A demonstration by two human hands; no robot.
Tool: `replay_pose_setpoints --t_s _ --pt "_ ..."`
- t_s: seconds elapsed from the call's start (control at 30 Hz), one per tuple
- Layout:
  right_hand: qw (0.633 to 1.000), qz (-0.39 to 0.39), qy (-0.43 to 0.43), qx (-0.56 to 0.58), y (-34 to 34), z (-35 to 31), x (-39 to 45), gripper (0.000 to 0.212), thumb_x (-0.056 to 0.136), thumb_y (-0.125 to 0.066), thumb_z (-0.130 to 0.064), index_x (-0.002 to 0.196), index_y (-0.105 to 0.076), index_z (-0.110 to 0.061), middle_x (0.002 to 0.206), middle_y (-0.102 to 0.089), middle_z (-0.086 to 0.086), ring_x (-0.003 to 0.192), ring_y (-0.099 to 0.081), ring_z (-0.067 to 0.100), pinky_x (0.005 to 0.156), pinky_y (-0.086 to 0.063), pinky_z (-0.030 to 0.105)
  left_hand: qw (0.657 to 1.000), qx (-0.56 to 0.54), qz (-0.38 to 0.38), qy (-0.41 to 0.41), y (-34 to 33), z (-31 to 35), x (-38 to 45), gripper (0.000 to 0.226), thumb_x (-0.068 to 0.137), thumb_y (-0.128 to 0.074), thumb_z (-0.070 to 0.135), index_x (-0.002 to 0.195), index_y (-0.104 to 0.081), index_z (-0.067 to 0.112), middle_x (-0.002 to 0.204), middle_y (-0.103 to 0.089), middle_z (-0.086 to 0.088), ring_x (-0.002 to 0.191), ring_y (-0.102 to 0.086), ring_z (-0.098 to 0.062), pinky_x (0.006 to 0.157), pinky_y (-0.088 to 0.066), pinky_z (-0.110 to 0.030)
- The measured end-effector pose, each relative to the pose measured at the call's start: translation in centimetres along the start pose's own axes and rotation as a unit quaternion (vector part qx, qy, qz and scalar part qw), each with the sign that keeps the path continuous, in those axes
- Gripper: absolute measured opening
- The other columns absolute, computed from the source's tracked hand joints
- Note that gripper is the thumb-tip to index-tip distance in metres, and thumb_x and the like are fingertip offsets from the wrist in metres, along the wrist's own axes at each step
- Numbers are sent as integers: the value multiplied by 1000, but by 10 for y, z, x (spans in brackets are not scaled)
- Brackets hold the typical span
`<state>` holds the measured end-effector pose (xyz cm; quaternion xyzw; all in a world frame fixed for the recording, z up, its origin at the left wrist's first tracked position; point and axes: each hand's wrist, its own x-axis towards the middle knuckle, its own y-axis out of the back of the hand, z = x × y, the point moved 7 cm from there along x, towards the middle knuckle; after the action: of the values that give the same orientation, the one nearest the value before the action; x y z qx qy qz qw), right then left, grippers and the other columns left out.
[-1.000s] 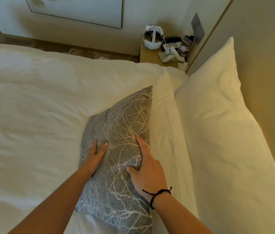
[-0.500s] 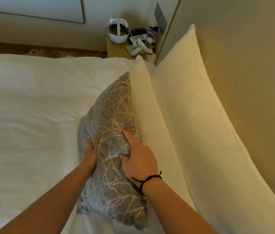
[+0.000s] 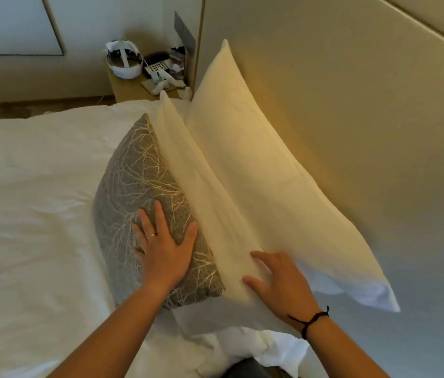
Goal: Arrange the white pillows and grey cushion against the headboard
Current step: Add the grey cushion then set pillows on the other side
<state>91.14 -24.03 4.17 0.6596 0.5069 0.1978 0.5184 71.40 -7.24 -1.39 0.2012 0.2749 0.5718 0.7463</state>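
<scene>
A grey cushion point(image 3: 136, 184) with a pale branch pattern stands on edge on the white bed, leaning against a white pillow point(image 3: 196, 192). Behind that, a second white pillow point(image 3: 264, 170) rests against the beige headboard point(image 3: 351, 110). My left hand point(image 3: 165, 248) lies flat on the cushion's face, fingers spread. My right hand point(image 3: 280, 279), with a black cord at the wrist, rests with fingers apart on the near end of the front white pillow.
White duvet point(image 3: 30, 192) covers the bed to the left. A wooden nightstand point(image 3: 130, 90) beyond the pillows carries a white headset point(image 3: 124, 62), a phone and small items. The wall panel runs along the right.
My right hand has left the cushion and moved right onto the front white pillow. My left hand has shifted from the cushion's left edge onto its face. The cushion stands more upright.
</scene>
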Motion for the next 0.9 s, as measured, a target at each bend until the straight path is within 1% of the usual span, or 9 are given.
replay_pose_setpoints --t_s 0.07,0.1,0.17,0.2,0.27,0.37,0.57,0.77,0.9 --pt "994 -68 -70 44 -10 36 -30 69 78 -65 -64 138 -37 -46 116 -52 -18 104 -56 8 81 -42 17 1000 6 -4 1 -1 1 -3 96 71 -24 93 145 21 52 164 17 0 150 12 -32 115 -5 -68" --pt "987 -96 -97 80 -15 47 -40 63 78 -70 -57 132 -42 -44 106 -59 -17 93 -60 7 74 -43 16 1000 12 -5 1 -2 2 -5 97 71 -23 94 145 21 51 164 18 0 150 12 -32 115 -5 -68" --pt "984 -110 -106 92 -19 57 -52 26 82 -72 -40 103 -63 -27 75 -65 -6 69 -64 12 58 -43 19 1000 21 -12 4 -3 3 -9 98 71 -25 93 147 19 48 164 18 -1 150 12 -32 115 -6 -69" --pt "986 -106 -99 87 -17 60 -55 20 86 -69 -34 85 -66 -15 65 -64 0 63 -64 15 55 -45 24 1000 20 -16 7 -3 4 -11 98 72 -27 93 147 18 48 164 19 0 150 12 -32 114 -6 -69" --pt "985 -104 -87 104 -8 67 -60 33 90 -63 -33 69 -62 -7 60 -66 4 55 -64 12 56 -50 26 1000 10 -25 15 -3 4 -12 100 72 -32 92 148 16 49 164 20 1 150 13 -32 114 -5 -69" --pt "981 -110 -68 142 7 80 -70 36 91 -62 -34 65 -62 -10 58 -69 0 51 -63 11 54 -50 18 998 10 -48 38 -5 6 -10 105 69 -36 92 149 15 47 164 20 0 149 15 -34 111 -4 -71" --pt "985 -98 -63 127 6 89 -71 39 91 -61 -32 61 -63 -7 56 -69 3 48 -62 11 54 -45 13 994 39 -75 73 -3 17 -13 108 71 -39 89 152 16 41 163 23 -3 149 17 -34 111 -6 -72" --pt "983 -67 -74 151 8 95 -89 42 96 -54 -29 60 -64 -11 55 -68 2 50 -63 11 58 -50 18 996 45 -48 65 -6 21 -40 101 79 -33 84 154 11 34 164 18 -8 150 13 -34 115 -6 -67" --pt "961 -8 -114 250 2 123 -128 35 96 -55 -26 74 -67 -1 60 -70 5 51 -64 13 58 -54 23 996 81 -19 34 -36 40 -88 98 83 -32 80 157 4 26 164 14 -15 150 10 -35 117 -3 -61"
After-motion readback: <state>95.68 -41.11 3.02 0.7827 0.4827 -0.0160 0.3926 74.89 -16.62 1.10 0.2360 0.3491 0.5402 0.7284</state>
